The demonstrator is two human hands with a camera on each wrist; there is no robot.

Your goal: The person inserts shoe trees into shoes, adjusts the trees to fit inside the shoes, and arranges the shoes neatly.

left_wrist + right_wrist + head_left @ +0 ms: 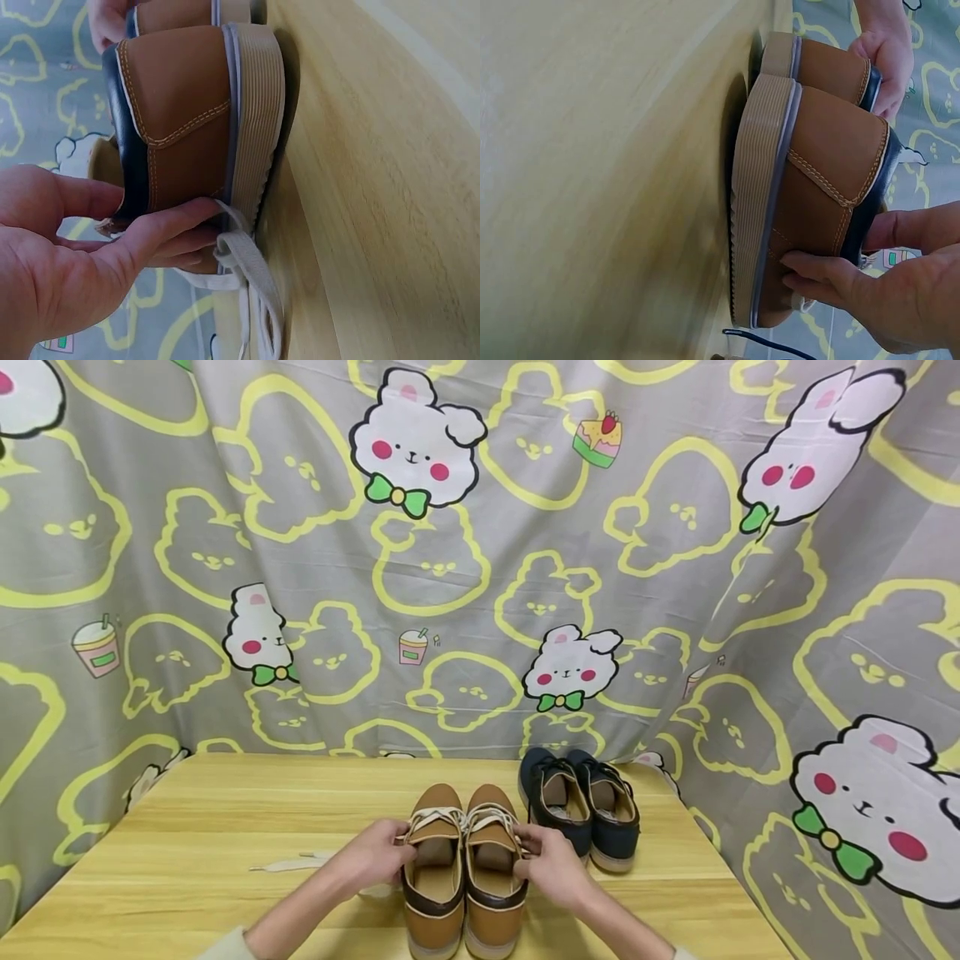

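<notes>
Two brown lace-up shoes stand side by side, heels nearest me, dark collars and pale ribbed soles showing. My left hand grips the outer side of the left shoe, thumb at the collar and fingers against the outside. The right shoe is held the same way by my right hand. Cream laces hang by the left hand's fingers and trail on the wood in the left wrist view. In the right wrist view, the sole of the right shoe sits low at the tabletop.
A pair of dark navy shoes stands just beyond my right hand, with dark laces. Everything rests on a light wooden table. A grey curtain with rabbit prints hangs behind and along both sides.
</notes>
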